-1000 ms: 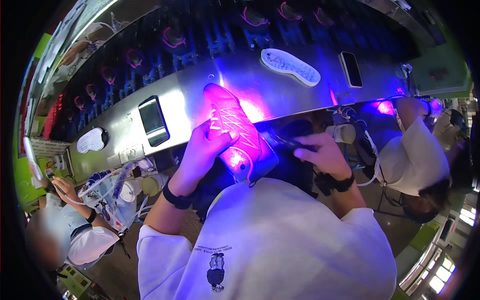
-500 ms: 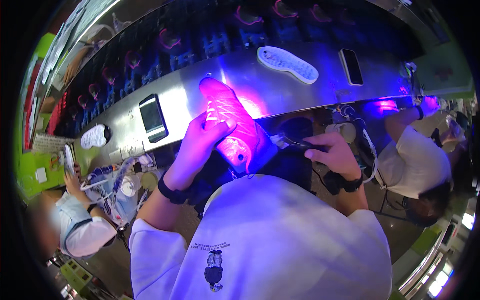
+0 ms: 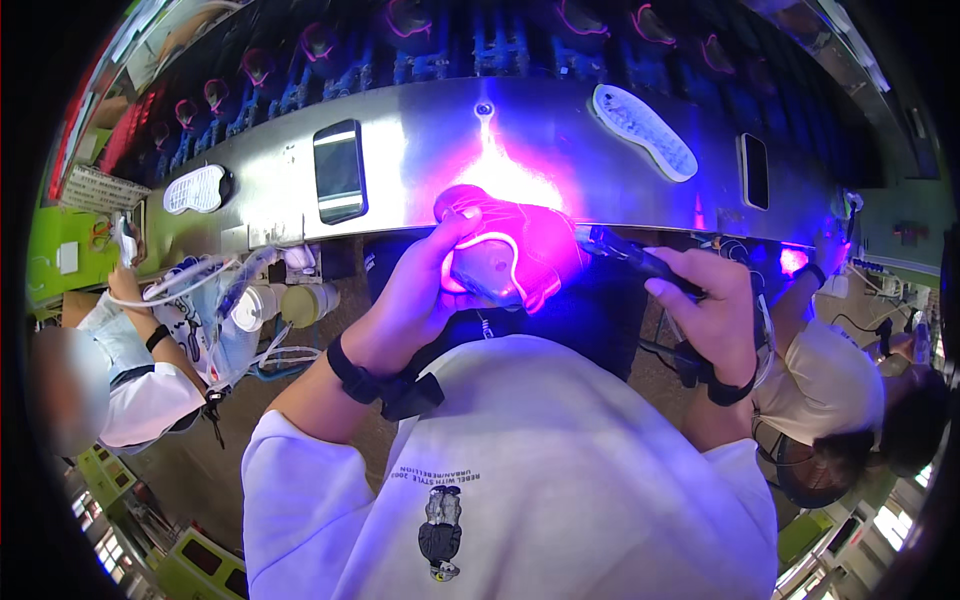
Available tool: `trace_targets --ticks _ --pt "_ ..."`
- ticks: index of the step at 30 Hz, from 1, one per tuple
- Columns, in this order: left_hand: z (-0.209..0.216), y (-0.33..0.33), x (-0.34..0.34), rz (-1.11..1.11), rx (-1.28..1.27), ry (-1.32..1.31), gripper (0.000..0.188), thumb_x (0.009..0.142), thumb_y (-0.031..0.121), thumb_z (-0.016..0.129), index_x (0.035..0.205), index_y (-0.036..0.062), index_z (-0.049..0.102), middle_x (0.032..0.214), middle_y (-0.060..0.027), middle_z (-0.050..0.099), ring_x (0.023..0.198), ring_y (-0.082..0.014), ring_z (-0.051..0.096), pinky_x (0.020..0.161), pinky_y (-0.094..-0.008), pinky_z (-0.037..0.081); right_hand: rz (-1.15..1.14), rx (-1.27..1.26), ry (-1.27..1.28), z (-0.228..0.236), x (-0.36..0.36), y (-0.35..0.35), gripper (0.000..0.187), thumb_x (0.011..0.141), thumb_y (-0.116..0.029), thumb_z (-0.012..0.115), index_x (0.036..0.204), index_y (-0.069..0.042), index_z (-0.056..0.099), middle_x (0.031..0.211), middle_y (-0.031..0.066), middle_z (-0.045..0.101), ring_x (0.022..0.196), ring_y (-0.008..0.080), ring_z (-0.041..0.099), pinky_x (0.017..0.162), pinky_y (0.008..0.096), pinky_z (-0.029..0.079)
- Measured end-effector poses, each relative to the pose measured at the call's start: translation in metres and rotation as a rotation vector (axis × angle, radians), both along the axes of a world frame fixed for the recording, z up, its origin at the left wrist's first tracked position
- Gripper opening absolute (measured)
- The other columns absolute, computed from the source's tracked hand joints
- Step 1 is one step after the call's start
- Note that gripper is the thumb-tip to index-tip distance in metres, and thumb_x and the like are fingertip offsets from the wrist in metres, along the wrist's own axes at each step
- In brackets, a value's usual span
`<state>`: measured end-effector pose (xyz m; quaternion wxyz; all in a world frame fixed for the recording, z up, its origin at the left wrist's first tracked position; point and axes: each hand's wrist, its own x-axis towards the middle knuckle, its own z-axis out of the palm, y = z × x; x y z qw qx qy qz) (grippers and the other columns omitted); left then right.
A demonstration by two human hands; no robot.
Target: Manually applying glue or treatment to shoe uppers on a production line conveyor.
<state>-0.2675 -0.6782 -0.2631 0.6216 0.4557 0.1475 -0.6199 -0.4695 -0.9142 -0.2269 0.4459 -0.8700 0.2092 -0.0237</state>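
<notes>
My left hand (image 3: 420,280) is closed around a shoe upper (image 3: 540,245), lit bright pink by violet light. The shoe is tilted at the bench's front edge, its opening side facing me. My thumb presses on its top; the other fingers are partly hidden by it. In my right hand (image 3: 715,310) is a dark-handled brush (image 3: 640,260), pinched between thumb and fingers. Its tip points left and meets, or nearly meets, the shoe's right end; glare hides whether they touch. Farther back on the metal bench (image 3: 420,125) lies a white shoe sole (image 3: 645,132).
One phone (image 3: 340,172) lies left of the light, another phone (image 3: 755,172) at the right. A second white sole (image 3: 197,190) sits at the far left. Pots (image 3: 310,303) and hoses stand below the bench. Co-workers are at both sides; a dark rack (image 3: 440,50) runs behind.
The shoe has turned from upright to sideways, its toe no longer pointing away from me. My right hand has risen with the brush, whose tip stays by the shoe. The view has shifted.
</notes>
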Motion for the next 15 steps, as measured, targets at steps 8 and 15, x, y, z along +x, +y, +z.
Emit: trace_targets --ticks 8,15 --pt "0.008 0.013 0.009 0.173 0.072 0.199 0.050 0.100 0.042 0.059 0.137 0.0094 0.051 0.127 -0.0134 0.063 0.109 -0.0277 0.068 0.087 -0.0432 0.062 0.142 -0.113 -0.040 0.010 0.044 -0.008 0.037 0.077 -0.010 0.081 0.114 -0.009 0.076 0.068 0.0082 0.058 0.060 0.0195 0.055 0.059 0.0315 0.042" --pt "-0.031 0.039 0.015 0.241 -0.176 0.763 0.059 0.099 0.049 0.055 0.133 0.0006 0.053 0.112 -0.0247 0.066 0.093 -0.0337 0.071 0.067 -0.0331 0.067 0.118 -0.043 -0.098 -0.004 0.057 0.002 0.036 0.079 -0.007 0.081 0.115 -0.009 0.076 0.070 0.0041 0.058 0.061 0.0133 0.053 0.057 0.0281 0.040"
